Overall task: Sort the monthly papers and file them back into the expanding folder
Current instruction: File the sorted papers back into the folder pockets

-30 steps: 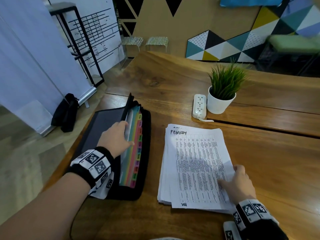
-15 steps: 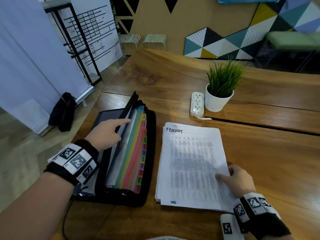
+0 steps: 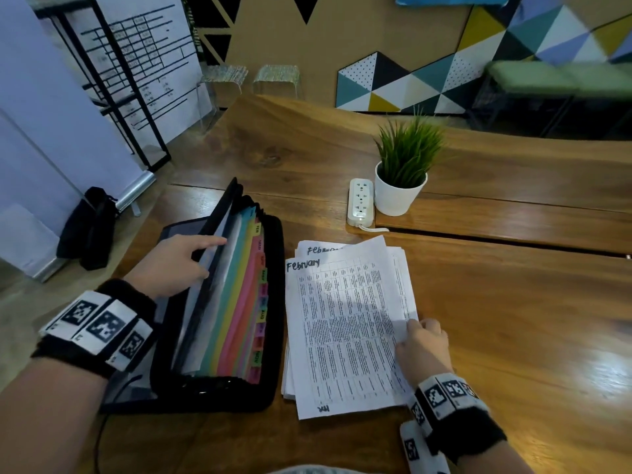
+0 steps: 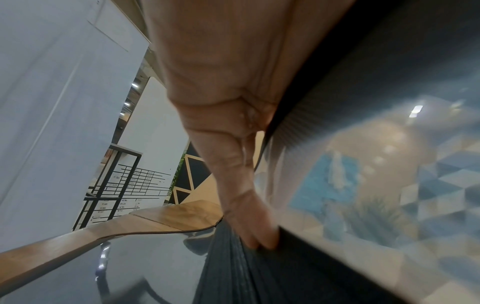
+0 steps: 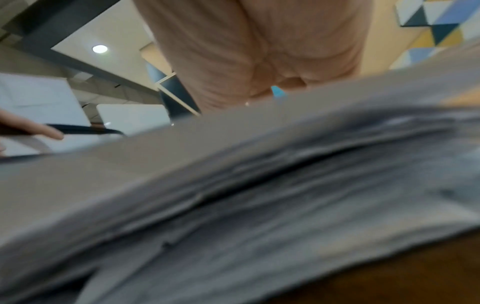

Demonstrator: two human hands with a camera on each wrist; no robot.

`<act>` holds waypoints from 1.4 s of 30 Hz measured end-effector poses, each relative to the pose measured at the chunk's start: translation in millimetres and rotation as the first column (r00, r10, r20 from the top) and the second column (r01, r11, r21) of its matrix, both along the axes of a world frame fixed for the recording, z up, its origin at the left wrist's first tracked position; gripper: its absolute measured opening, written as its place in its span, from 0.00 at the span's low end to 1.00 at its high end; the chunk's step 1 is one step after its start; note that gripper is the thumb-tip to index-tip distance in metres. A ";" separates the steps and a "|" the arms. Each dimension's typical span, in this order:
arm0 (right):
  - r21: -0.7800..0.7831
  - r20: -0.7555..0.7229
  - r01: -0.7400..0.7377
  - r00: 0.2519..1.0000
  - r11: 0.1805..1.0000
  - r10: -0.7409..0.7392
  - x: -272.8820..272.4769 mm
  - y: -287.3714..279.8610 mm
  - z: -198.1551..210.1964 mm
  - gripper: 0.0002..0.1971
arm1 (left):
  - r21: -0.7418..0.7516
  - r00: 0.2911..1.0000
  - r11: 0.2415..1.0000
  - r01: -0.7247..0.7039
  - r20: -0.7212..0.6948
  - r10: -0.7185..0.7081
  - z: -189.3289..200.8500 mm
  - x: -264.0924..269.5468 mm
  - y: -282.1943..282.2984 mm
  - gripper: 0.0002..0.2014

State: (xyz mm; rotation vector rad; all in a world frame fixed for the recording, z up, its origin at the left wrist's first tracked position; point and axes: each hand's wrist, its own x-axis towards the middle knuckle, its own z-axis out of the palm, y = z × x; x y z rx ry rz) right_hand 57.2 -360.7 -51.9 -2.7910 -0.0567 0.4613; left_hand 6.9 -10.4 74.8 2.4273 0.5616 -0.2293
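A black expanding folder point(image 3: 272, 302) lies open on the table's left, its coloured month-tabbed dividers point(image 3: 239, 302) fanned out. My left hand point(image 3: 191, 261) presses straight fingers against the folder's front wall point(image 4: 363, 61) and holds the first pocket apart; one finger point(image 4: 241, 185) runs down to the black gusset. To the right lies a stack of printed papers point(image 3: 342, 336). The top sheet point(image 3: 328, 302) is headed "February". My right hand point(image 3: 419, 333) pinches that sheet's right edge, raised off the stack point(image 5: 285, 195). Another "February" heading shows beneath it.
A white power strip point(image 3: 360, 201) and a potted grass plant point(image 3: 400, 186) stand behind the papers, at the step of a raised table section point(image 3: 496, 230). Bare wooden table point(image 3: 530, 336) stretches to the right. A black bag point(image 3: 89, 227) sits on the floor at left.
My left hand has pushed the folder's front pocket wider, its fingers now extended. The right hand has taken the top sheet's edge, lifted it and skewed it, uncovering the sheet below.
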 end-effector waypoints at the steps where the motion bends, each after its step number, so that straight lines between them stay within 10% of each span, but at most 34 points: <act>1: 0.004 -0.029 0.023 0.999 1.000 -0.023 2.0 0.6 1.3 0.13 | -0.004 1.000 1.000 -0.005 -0.001 0.005 -0.1 0.1 -0.5 0.29; 13: 0.001 0.113 -0.017 0.993 1.000 0.017 -1.7 4.3 -4.1 0.17 | -0.022 0.999 1.000 -0.021 0.037 0.021 0.0 -2.4 -6.8 0.29; 18: 0.369 0.026 0.132 0.988 0.920 -0.152 3.2 0.1 5.6 0.36 | -0.040 0.999 0.998 -0.042 0.026 0.043 4.9 -3.4 -12.6 0.29; 23: 0.349 -0.056 0.158 0.987 0.924 -0.148 15.1 -21.4 7.9 0.07 | -0.043 0.999 0.999 -0.029 0.018 0.030 2.6 -3.5 -9.2 0.29; 42: 0.521 -0.295 0.363 0.926 0.773 -0.236 7.1 -39.4 8.5 0.11 | -0.147 0.996 0.989 -0.028 0.080 0.040 -15.5 -3.2 10.1 0.31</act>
